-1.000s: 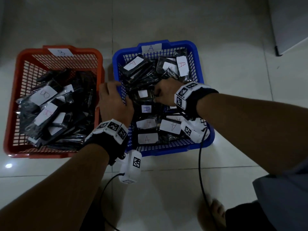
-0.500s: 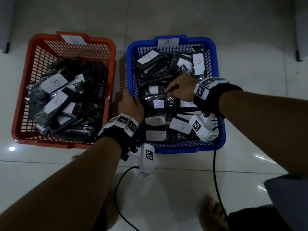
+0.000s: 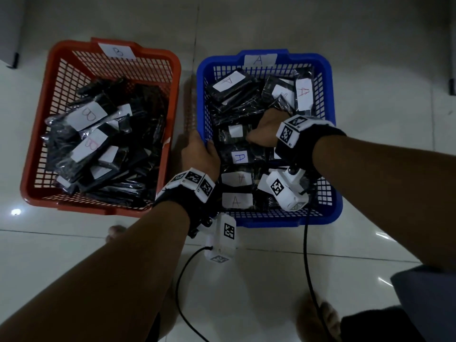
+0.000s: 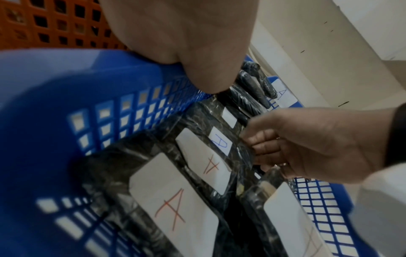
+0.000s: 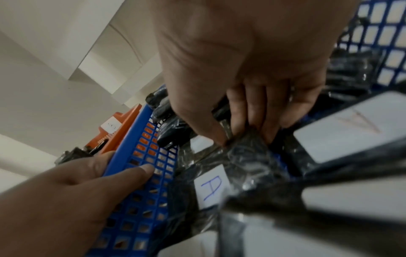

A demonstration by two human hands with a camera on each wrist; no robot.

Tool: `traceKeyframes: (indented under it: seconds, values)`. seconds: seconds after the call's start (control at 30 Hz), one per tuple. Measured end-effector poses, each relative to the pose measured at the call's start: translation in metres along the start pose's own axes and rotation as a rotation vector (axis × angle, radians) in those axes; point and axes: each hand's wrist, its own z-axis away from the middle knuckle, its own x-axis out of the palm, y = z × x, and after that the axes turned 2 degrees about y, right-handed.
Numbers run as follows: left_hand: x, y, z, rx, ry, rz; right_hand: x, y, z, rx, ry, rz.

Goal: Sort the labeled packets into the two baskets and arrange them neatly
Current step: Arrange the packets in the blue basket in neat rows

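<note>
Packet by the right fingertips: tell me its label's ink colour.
Blue ink, an A on the packet; clearest in the right wrist view.

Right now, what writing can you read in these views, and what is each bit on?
"A": tag on blue basket rim.
"B": tag on orange basket rim.
"A", blue ink: packet label by the left hand.
"A", red ink: labels on other blue-basket packets.
"B": labels on orange-basket packets.
Wrist markers: square codes, no words.
</note>
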Motion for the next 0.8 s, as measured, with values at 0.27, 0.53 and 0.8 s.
traceKeyframes:
  seconds: [0.27,0.53,0.8]
  values:
    - [0.000,0.001,-0.001,0.012,0.002,-0.007,-0.006,0.007,-0.006,0.110,-0.010,-0.269]
    - [0.003,0.000,-0.001,0.030,0.011,-0.035,-0.012,0.010,-0.008,0.080,0.004,-0.218]
    - [0.002,-0.001,-0.002,0.028,-0.002,0.004,-0.006,0.011,0.008,-0.030,-0.068,0.104]
